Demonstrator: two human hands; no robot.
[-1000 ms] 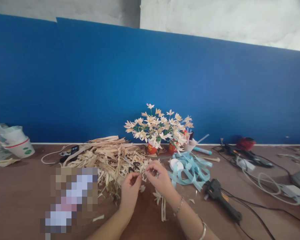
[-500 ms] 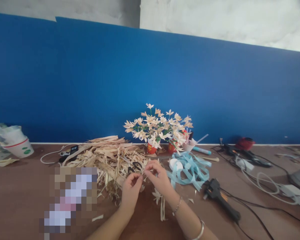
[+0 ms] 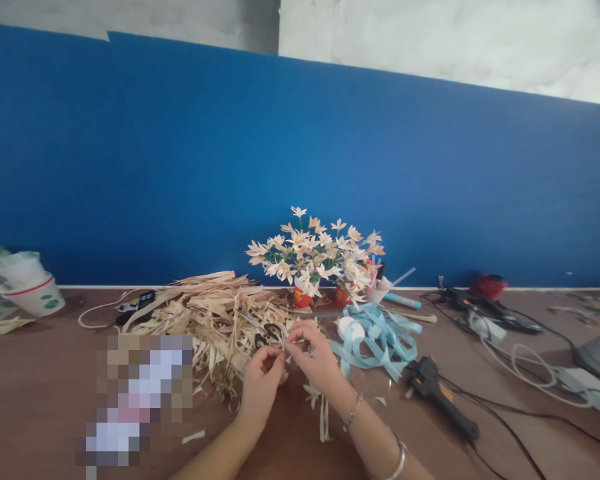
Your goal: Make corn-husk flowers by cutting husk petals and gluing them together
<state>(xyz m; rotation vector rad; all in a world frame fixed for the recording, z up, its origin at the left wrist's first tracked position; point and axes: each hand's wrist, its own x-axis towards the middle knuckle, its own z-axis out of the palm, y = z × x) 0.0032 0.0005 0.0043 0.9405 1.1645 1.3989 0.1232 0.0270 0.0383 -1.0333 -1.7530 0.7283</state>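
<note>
Thumb and fingers of my left hand (image 3: 263, 379) are pinched together, fingertips close to those of my right hand (image 3: 312, 352), which is pinched too. Whatever lies between the fingertips is too small and hidden to name. Just behind them, the dark handles of a pair of scissors (image 3: 273, 331) stick out of a heap of dry, straw-coloured husk strips (image 3: 220, 307). Below my right wrist lies a pale husk flower (image 3: 311, 395) with strips trailing from it. Beyond my hands, red pots (image 3: 303, 298) hold many cream husk flowers (image 3: 320, 250).
Light-blue ribbon (image 3: 385, 337) lies tangled right of my hands, with a black glue gun (image 3: 443, 398) and its cable nearer me. White cords and a power strip (image 3: 593, 393) run along the right. A paper cup (image 3: 37, 298) stands far left; a blue partition (image 3: 300, 147) closes the back.
Both hands stay pinched together in nearly the same spot, with only slight finger movement. The whole view has shifted very slightly.
</note>
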